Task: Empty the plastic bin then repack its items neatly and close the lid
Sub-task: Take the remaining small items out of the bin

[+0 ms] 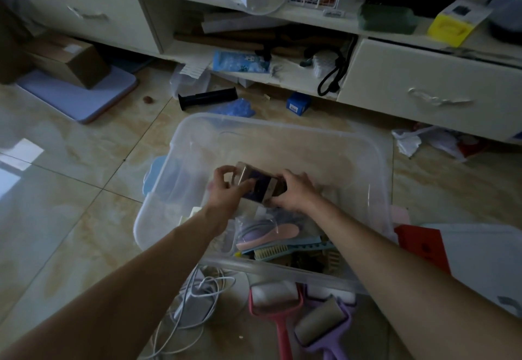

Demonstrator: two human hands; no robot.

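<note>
A: Where are we?
B: Mid-repack, we judge. Both hands, left hand (pixel 226 187) and right hand (pixel 293 190), grip one small box (pixel 258 186) over the bin (pixel 378 162), centre frame; combs layered at its 6 o'clock.
A: Counts?
B: Two lint rollers (pixel 299 311) and one cable (pixel 195 300) outside, 6 o'clock. Lid not on.

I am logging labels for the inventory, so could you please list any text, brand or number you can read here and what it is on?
None can be read.
Small box gripped by both hands: dark print, blurred.
Blue box on the floor: white label, too small.
Yellow package on the shelf: dark label, blurred.
Red box beside the bin: faint dark marks, illegible.
Blue packet on the lower shelf: pictures only, print blurred.
</note>
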